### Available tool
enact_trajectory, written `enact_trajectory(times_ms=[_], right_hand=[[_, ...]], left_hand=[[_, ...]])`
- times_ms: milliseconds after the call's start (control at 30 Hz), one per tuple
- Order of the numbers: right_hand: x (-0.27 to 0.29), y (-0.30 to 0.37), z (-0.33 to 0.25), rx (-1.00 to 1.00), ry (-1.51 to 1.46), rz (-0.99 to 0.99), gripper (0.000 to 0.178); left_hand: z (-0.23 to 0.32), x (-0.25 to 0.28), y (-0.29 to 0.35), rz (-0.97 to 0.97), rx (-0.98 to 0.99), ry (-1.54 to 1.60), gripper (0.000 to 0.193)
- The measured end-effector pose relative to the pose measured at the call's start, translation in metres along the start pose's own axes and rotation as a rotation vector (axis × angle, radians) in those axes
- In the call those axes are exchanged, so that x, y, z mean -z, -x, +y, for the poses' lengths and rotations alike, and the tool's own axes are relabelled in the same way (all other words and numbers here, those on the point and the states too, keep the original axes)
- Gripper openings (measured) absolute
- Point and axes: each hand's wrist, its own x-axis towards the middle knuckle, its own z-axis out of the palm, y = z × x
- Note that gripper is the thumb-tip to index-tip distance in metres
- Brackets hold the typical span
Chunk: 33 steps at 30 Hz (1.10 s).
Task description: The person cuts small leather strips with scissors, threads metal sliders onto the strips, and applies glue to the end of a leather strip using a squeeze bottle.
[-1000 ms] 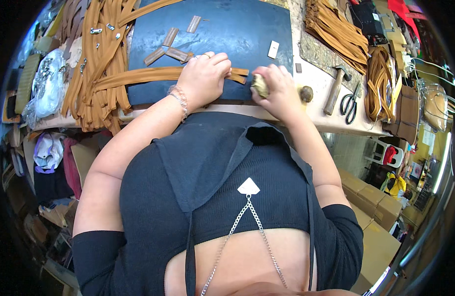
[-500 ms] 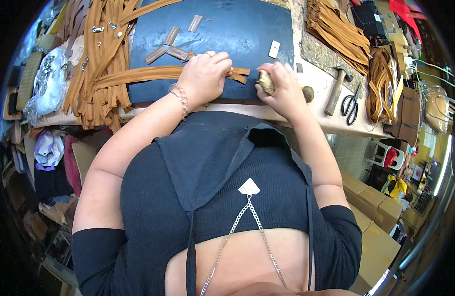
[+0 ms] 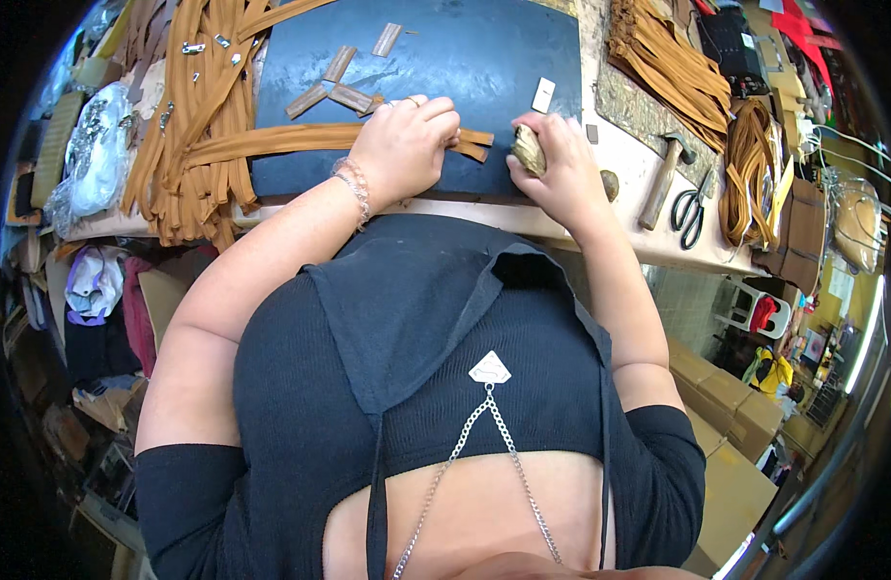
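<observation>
On the dark blue board (image 3: 301,77), my left hand (image 3: 399,153) is closed over a tan-brown zipper tape (image 3: 272,143). Its split ends stick out to the right of my fingers, and the tape runs left to a bundle of similar tapes (image 3: 209,106). The exact grip under the fingers is hidden. My right hand (image 3: 564,169) wraps round a rough yellowish lump (image 3: 529,151) at the board's right front edge, just beyond the tape ends. What the lump is made of I cannot make out.
Several brown rectangular pieces (image 3: 339,64) lie behind my left hand. A small white rectangle (image 3: 542,94) sits behind my right. Further right are a roundish dark stone-like piece (image 3: 610,185), a hammer (image 3: 663,182), black-handled scissors (image 3: 691,215) and coiled brown strips (image 3: 748,174).
My right hand has shifted slightly up and right, and the lump in it has turned a little. My left hand stays on the tape. The whole view has shifted slightly.
</observation>
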Motion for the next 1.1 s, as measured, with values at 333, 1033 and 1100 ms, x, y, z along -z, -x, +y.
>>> enact_trajectory(times_ms=[333,1033,1100], right_hand=[[0.002,0.009,0.007,0.004,0.071,-0.025,0.05],[-0.022,-0.015,-0.014,0.072,-0.033,0.03,0.05],[-0.013,-0.005,-0.011,0.053,-0.007,-0.012,0.05]], left_hand=[[0.001,0.001,0.0,0.022,-0.002,-0.003,0.01],[0.004,0.006,-0.002,-0.006,0.003,-0.034,0.009],[0.003,0.004,-0.001,-0.008,-0.002,-0.009,0.01]])
